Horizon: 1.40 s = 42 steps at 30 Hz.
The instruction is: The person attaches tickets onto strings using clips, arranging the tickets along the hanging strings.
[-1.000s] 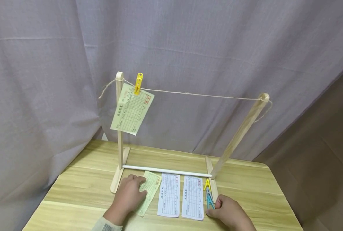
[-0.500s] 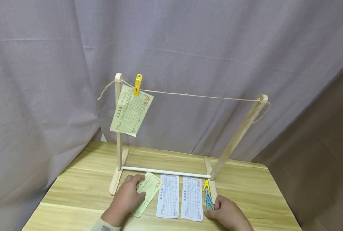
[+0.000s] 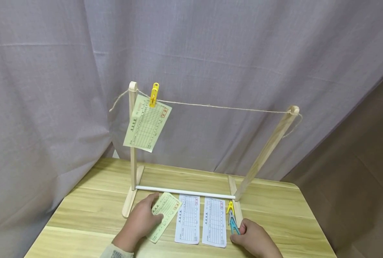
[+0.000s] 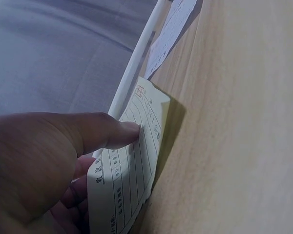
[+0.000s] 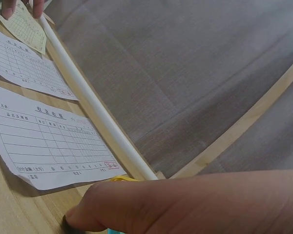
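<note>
Head view: the left hand (image 3: 140, 222) holds a pale green form slip (image 3: 164, 214) at the front left of the wooden worktop (image 3: 81, 215); its grip is clamped on the slip, thumb on the printed face and fingers beneath, as the left wrist view shows, with the slip's far end raised off the worktop. The right hand (image 3: 256, 240) rests at the front right with fingers curled, fingertips touching the blue clothespin (image 3: 234, 225), nearest of a short row that ends in a yellow clothespin (image 3: 230, 206); whether its grip has closed on the pin cannot be told. Two white form slips (image 3: 188, 219) lie flat between the hands, side by side. Behind them stands a wooden drying frame (image 3: 133, 143) with a white crossbar (image 3: 185, 192) and a twine line (image 3: 223, 107); a second green slip (image 3: 145, 123) hangs from the twine by a yellow peg (image 3: 153, 94), near the left post
</note>
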Motion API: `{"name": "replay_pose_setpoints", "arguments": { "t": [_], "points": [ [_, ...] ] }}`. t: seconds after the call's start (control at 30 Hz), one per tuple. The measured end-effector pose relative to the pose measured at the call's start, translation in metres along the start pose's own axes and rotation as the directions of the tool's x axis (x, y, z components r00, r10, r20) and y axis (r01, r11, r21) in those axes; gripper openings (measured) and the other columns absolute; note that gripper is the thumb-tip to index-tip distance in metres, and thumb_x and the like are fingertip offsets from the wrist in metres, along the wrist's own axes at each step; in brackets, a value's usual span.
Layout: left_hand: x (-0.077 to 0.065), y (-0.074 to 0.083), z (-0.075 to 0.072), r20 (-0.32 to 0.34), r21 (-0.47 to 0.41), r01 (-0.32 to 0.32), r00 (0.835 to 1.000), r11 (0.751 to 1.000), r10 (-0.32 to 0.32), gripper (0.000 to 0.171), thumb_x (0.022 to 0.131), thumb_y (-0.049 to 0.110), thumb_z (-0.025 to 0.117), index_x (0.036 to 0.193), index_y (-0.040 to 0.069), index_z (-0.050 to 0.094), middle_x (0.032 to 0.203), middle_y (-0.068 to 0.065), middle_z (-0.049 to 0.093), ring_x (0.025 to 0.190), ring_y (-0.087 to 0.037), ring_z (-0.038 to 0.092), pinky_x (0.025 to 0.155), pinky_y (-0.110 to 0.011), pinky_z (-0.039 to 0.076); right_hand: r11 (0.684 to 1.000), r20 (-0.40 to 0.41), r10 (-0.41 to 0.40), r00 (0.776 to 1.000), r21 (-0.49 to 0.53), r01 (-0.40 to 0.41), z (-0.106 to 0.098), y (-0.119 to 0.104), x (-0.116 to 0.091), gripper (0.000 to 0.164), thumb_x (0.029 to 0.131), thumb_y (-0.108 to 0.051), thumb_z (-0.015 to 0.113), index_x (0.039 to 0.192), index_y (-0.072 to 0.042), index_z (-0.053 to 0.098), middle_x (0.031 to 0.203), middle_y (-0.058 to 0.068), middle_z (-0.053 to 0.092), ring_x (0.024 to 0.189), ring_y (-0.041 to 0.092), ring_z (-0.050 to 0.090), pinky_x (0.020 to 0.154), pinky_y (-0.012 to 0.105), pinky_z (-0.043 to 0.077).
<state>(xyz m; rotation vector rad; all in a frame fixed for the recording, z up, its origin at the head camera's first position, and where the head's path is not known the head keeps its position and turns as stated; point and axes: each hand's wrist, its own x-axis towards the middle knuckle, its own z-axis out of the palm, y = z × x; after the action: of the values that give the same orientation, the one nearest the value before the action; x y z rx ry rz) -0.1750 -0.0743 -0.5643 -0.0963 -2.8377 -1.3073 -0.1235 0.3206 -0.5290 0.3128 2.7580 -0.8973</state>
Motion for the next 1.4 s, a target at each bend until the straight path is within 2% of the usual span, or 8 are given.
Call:
{"name": "replay_pose_setpoints", "arguments": {
  "t": [0.23,0.47,0.73,0.93,1.0,1.2,1.4],
  "points": [
    [0.001,0.002,-0.004,0.015,0.022,0.006,1.000,1.000,-0.006,0.072,0.083,0.018,0.096,0.148,0.003,0.068,0.133,-0.016,0.078,0.122,-0.036,0.075,0.106,-0.060,0.061,1.000,0.002,-0.020,1.000,0.002,0.020,0.000,0.004,0.002,0.038,0.080,-0.023,0.091,0.083,-0.013,0.054,0.071,-0.002,0.047,0.067,0.018,0.047,0.058,0.026,0.032],
    [0.001,0.001,-0.001,0.022,0.022,0.017,1.000,1.000,-0.018,0.068,0.084,0.018,0.095,0.145,0.003,0.069,0.135,-0.016,0.078,0.125,-0.036,0.074,0.108,-0.060,0.061,0.999,-0.015,-0.039,0.999,-0.021,0.039,-0.007,0.005,-0.002,0.033,0.083,-0.025,0.090,0.085,-0.014,0.058,0.074,-0.003,0.052,0.070,0.016,0.050,0.061,0.026,0.034],
    [0.002,0.001,-0.001,0.026,0.025,0.020,0.999,0.999,-0.021,0.068,0.084,0.018,0.096,0.145,0.004,0.070,0.130,-0.012,0.079,0.115,-0.027,0.075,0.101,-0.055,0.064,0.992,0.057,-0.032,0.998,0.124,0.025,-0.017,0.014,-0.002,0.028,0.092,-0.022,0.086,0.101,-0.008,0.065,0.083,0.000,0.056,0.073,0.015,0.052,0.060,0.023,0.039],
    [0.001,0.002,-0.002,0.030,0.020,0.027,0.999,0.999,-0.028,0.069,0.084,0.018,0.096,0.145,0.003,0.070,0.129,-0.011,0.079,0.109,-0.021,0.074,0.099,-0.052,0.064,0.980,0.005,0.001,1.000,0.197,-0.002,-0.019,0.019,0.000,0.024,0.096,-0.018,0.083,0.113,-0.007,0.070,0.094,0.003,0.065,0.081,0.018,0.059,0.064,0.026,0.051],
    [0.001,0.003,-0.003,0.030,0.016,0.029,0.999,0.999,-0.029,0.066,0.084,0.017,0.096,0.143,0.003,0.071,0.126,-0.009,0.080,0.103,-0.018,0.073,0.095,-0.049,0.065,0.974,-0.021,0.006,1.000,0.229,-0.001,-0.019,0.018,0.001,0.026,0.098,-0.017,0.083,0.118,-0.006,0.072,0.099,0.005,0.068,0.084,0.019,0.061,0.064,0.028,0.055],
    [0.000,0.002,-0.003,0.022,0.019,0.035,0.999,0.999,-0.036,0.055,0.084,0.018,0.095,0.133,0.005,0.076,0.113,-0.004,0.081,0.084,-0.011,0.066,0.078,-0.037,0.061,0.934,-0.082,-0.005,0.997,0.357,0.034,-0.020,0.015,0.002,0.040,0.098,-0.013,0.084,0.134,0.000,0.070,0.116,0.010,0.076,0.091,0.017,0.066,0.072,0.026,0.060],
    [0.000,0.001,-0.001,0.012,0.005,0.013,1.000,1.000,-0.013,0.040,0.090,0.017,0.089,0.127,0.005,0.079,0.100,0.000,0.079,0.069,-0.009,0.061,0.066,-0.029,0.055,0.838,-0.135,-0.025,0.991,0.538,0.095,-0.019,0.008,-0.001,0.042,0.101,-0.004,0.078,0.141,0.003,0.068,0.120,0.015,0.076,0.096,0.018,0.075,0.081,0.031,0.066]
  ]
}}
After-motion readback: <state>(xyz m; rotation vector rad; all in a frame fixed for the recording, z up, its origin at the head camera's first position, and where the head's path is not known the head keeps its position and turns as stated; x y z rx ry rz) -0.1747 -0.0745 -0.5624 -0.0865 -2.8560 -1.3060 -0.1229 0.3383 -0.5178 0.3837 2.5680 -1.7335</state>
